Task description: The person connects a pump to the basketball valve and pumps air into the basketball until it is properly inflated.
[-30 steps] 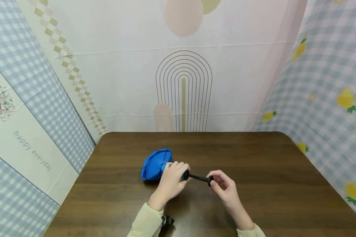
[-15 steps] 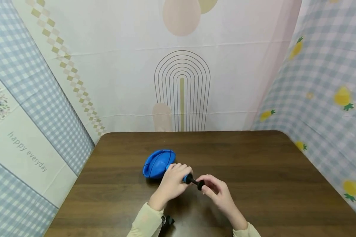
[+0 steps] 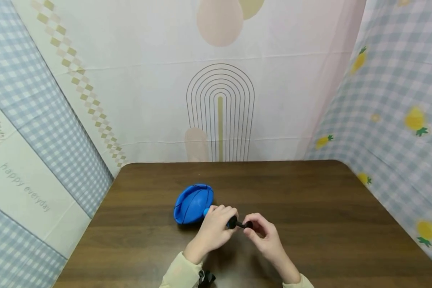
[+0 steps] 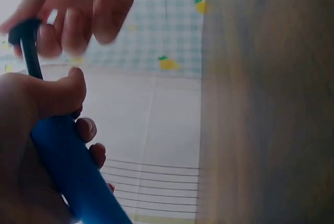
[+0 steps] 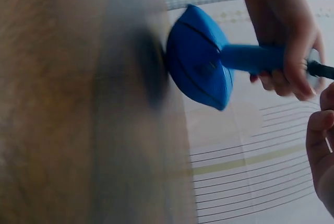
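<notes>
A half-collapsed blue ball (image 3: pixel 193 204) with dark seams sits left of centre in the head view, one side caved in. A small hand pump with a blue barrel (image 5: pixel 253 58) reaches from the ball. My left hand (image 3: pixel 216 228) wraps round that barrel, thumb near its black end cap (image 3: pixel 232 222). From the cap a thin black plunger rod (image 4: pixel 31 59) runs out to a round black handle (image 3: pixel 249 225). My right hand (image 3: pixel 266 236) pinches this handle between thumb and fingers. A short length of rod shows between the hands. The pump's tip is hidden at the ball.
A brown wooden table (image 3: pixel 309 208) lies under both hands, its far edge against a patterned white cloth (image 3: pixel 147 100). Checked cloths hang at the left (image 3: pixel 21 80) and right (image 3: pixel 389 120). A black object (image 3: pixel 206 278) sits by the left sleeve.
My right hand has moved left toward my left hand, pushing the plunger in, so less rod shows. The left hand keeps its grip, and the ball has shifted slightly.
</notes>
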Demonstrator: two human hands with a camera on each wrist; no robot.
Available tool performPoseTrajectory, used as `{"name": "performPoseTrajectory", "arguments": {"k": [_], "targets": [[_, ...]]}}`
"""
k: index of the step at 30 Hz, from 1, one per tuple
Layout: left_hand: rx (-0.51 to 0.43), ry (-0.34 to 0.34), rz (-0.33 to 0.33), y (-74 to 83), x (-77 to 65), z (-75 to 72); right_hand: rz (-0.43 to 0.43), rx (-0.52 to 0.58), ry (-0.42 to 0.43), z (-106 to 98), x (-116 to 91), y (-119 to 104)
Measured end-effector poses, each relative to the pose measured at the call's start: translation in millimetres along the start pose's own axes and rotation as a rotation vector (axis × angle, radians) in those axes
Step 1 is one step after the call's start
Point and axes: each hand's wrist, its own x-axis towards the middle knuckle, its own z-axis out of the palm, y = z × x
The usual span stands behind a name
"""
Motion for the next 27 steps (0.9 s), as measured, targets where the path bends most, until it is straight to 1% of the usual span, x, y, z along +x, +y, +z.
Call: {"name": "performPoseTrajectory", "arguments": {"k": [2,4,8,10,11,13,15,17,19,21,23,27], "targets": [[-0.015,-0.017,0.008,1.1,-1.1,0.0,0.022,-0.049,-0.024,4,0,2],[-0.012,-0.032,0.013,-0.5,-1.7,-1.9,0.028,-0.097,-0.025,6,1,4],[-0.018,-0.098,0.013,-6.5,-0.9,-7.5,-0.063,-0.173,0.014,10,1,3],[-0.031,-0.124,0.011,-10.5,0.2,-10.2,-0.122,-0.182,0.051,9,1,0],[-0.036,-0.127,0.007,-13.1,0.8,-11.5,-0.149,-0.168,0.07,9,1,-2],[-0.029,-0.103,-0.016,-19.1,1.5,-13.9,-0.195,-0.125,0.11,6,2,-7],[-0.005,-0.047,-0.045,-26.2,1.3,-15.7,-0.224,-0.084,0.14,2,3,-11],[0.015,0.003,-0.072,-32.5,0.6,-17.4,-0.244,-0.065,0.133,-1,3,-12],[0.035,0.036,-0.092,-36.1,-0.2,-18.9,-0.233,-0.086,0.096,-3,3,-10],[0.059,0.038,-0.105,-36.1,-0.9,-19.2,-0.204,-0.126,0.053,-2,2,-6],[0.101,0.02,-0.105,-32.7,-1.0,-18.2,-0.159,-0.168,0.026,1,2,-1],[0.182,-0.043,-0.055,-19.2,-3.1,-14.4,-0.088,-0.212,0.019,10,0,7]]}}
